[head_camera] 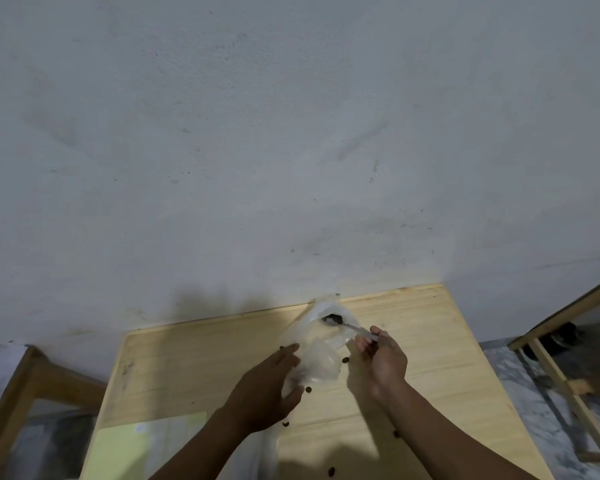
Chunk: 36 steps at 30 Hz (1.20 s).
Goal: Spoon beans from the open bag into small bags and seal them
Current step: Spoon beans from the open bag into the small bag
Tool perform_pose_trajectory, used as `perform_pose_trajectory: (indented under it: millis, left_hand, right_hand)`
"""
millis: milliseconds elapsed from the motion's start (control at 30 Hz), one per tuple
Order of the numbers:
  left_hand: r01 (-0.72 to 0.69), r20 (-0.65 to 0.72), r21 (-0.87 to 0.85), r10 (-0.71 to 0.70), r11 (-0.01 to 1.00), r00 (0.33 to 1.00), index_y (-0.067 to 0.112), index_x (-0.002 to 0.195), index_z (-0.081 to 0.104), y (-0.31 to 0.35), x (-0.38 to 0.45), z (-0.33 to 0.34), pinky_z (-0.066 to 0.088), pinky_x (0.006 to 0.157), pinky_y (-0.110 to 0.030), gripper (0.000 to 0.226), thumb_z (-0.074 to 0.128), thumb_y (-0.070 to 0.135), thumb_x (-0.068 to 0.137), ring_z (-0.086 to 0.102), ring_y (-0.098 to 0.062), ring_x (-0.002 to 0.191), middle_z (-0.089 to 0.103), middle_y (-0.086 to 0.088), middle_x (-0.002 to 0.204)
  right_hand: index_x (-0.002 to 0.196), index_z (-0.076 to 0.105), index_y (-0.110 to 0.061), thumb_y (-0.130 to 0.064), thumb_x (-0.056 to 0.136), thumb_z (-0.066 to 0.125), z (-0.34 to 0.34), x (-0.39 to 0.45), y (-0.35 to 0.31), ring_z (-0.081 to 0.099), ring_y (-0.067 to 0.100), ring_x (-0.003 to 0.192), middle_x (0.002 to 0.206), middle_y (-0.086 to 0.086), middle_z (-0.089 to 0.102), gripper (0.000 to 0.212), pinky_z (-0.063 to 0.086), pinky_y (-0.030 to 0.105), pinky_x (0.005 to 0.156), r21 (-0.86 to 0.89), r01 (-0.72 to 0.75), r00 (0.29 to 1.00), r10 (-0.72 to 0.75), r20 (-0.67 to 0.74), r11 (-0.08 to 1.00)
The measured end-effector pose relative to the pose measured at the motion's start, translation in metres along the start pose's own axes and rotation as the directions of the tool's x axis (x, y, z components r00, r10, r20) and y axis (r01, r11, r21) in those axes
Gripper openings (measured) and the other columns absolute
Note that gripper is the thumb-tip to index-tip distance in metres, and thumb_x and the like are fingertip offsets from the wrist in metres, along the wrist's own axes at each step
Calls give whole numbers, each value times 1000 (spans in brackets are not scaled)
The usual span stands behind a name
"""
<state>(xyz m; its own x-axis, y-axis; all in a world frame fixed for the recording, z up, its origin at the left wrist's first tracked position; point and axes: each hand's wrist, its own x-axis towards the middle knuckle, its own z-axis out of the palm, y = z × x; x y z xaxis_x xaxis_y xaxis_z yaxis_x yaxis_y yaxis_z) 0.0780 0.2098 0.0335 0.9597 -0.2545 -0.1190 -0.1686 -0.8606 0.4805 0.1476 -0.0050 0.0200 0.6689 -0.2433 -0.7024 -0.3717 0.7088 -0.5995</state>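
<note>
On the pale wooden table (413,341) that stands against a grey-white plaster wall (291,133), a translucent white plastic bag (321,351) lies crumpled near the far edge. The left hand (267,386) rests against the bag's near left side, its fingers fairly straight and close together, thumb low beside the plastic; whether it grips the film cannot be told. The right hand (383,358) pinches the handle of a small metal spoon (343,323) between thumb and curled fingers. The spoon's bowl, loaded with dark beans (332,319), sits at the bag's upper opening. Loose dark beans (308,389) lie scattered on the table around the bag and nearer the person. A pale yellow sheet (146,441) lies at the near left corner. No brand, label or writing can be read anywhere
</note>
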Motion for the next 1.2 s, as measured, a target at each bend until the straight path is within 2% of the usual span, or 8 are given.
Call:
perform_pose_trajectory:
  millis: [333,667,767,900,967,1000,1100,1200]
  left_hand:
    - [92,-25,20,-92,996,995,20,146,39,11,12,-12,44,99,-29,65,56,48,89,53,-13,124,48,8,145]
    - [139,23,22,-140,990,990,19,143,39,23,16,-14,45,97,-30,62,58,43,89,53,-17,123,49,5,143]
    - [143,10,-24,-143,989,990,17,137,45,26,17,-13,47,91,-30,54,59,40,89,57,-17,114,55,3,135]
    - [145,27,-66,-143,987,989,16,145,39,26,16,-10,39,93,-20,62,59,39,91,54,-14,121,52,3,141]
    - [146,44,-69,-143,987,989,17,147,36,24,14,-8,38,96,-19,65,59,41,91,53,-13,123,49,4,144]
    - [145,52,-68,-141,987,989,18,146,37,22,13,-7,38,97,-19,65,59,42,91,53,-12,123,49,4,145]
    - [155,91,-69,-148,986,985,18,146,36,17,9,-4,40,98,-21,67,60,44,89,54,-14,123,48,5,145]
    - [146,125,-63,-138,987,983,20,146,36,11,9,2,44,98,-25,69,58,49,87,59,-15,115,51,4,144]
  right_hand:
    - [92,63,-2,-20,106,37,-27,-14,-33,54,23,62,69,13,57,34,50,31,66,-399,307,949,-249,192,864]
    - [85,61,-6,-21,105,37,-15,-45,-76,53,14,57,69,7,55,34,45,24,61,-430,566,823,-445,354,704]
    - [85,62,-9,-22,106,36,-15,-51,-73,54,11,59,69,-1,58,35,45,24,62,-461,665,741,-448,500,587]
    - [90,66,-18,-20,104,42,-22,-57,-67,60,11,72,84,-8,63,28,46,18,69,-412,867,494,-391,776,279]
    - [91,66,-18,-19,103,42,-24,-59,-66,61,14,75,88,-5,63,27,46,16,70,-356,910,413,-411,813,211]
    - [90,65,-17,-22,102,40,-26,-57,-66,60,14,74,86,-4,63,28,46,17,69,-361,903,430,-464,775,235]
    - [90,64,-16,-27,105,36,-28,-46,-63,58,15,67,75,1,63,33,48,23,67,-428,757,653,-572,496,493]
    - [95,65,-6,-16,105,38,-28,-27,-45,57,24,68,74,14,61,31,50,33,68,-498,516,857,-429,286,697]
